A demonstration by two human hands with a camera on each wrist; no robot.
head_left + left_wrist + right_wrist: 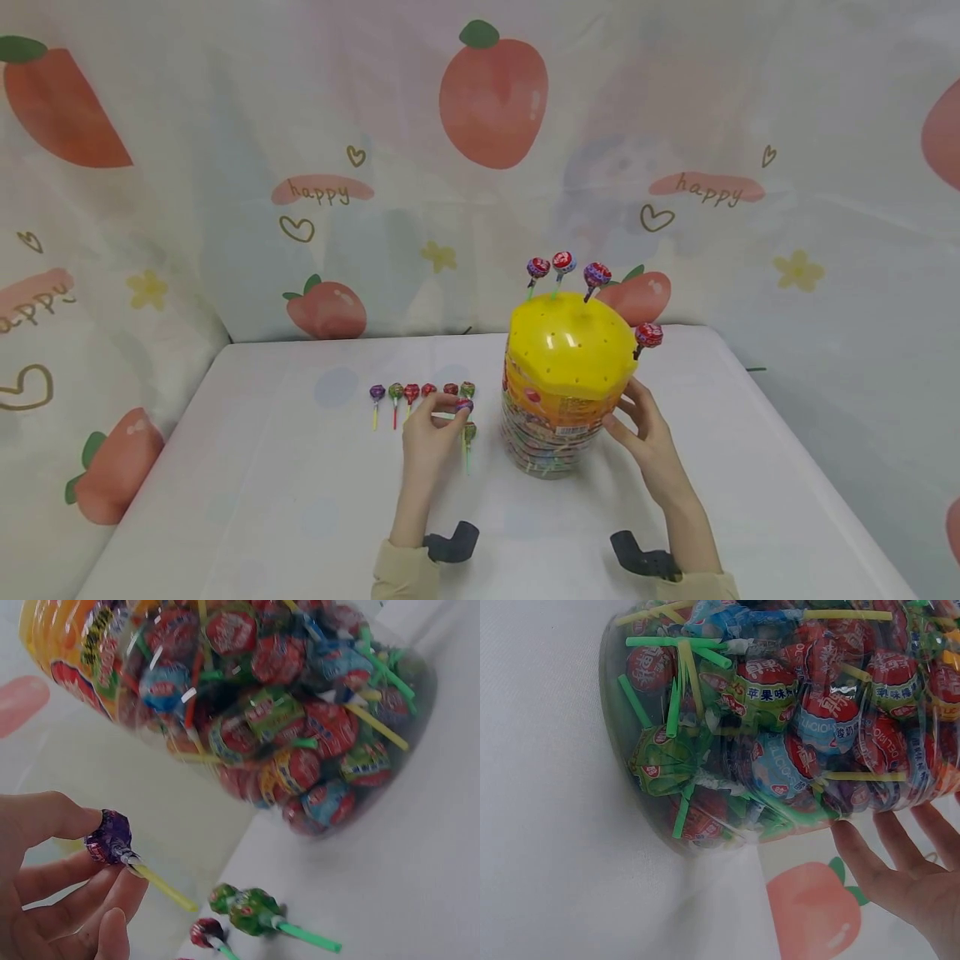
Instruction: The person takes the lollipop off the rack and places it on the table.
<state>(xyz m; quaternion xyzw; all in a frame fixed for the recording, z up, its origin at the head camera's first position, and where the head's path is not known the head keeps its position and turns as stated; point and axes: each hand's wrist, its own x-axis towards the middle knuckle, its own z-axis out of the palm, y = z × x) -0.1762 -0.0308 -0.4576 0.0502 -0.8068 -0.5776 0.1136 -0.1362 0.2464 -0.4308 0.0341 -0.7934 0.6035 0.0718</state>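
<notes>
Hovering over the white table (285, 483), a purple lollipop (110, 838) is getting pinched thumb-to-fingers by the left hand (431, 435), just left of the candy jar (543, 429). The right hand (651, 442) is touching the jar's other side, fingers loosely spread. Four lollipops (564, 262) are poking out of the yellow lid (570, 354), and loose ones (396, 391) are lying on the table.

Three cams: head high and wide, wrists low and close.
Head: above and behind the hands, faces forward and down; covers table (300, 475), jar (558, 408), left hand (433, 433), right hand (651, 446), backdrop (525, 208). Left wrist: close in, faces jar, rolled so its base points frame right; shares held lollipop (109, 837) with head. Right wrist: close on jar, rolled opposite, base frame left; shares right hand with head. Wrist overlap: jar's lower part.
</notes>
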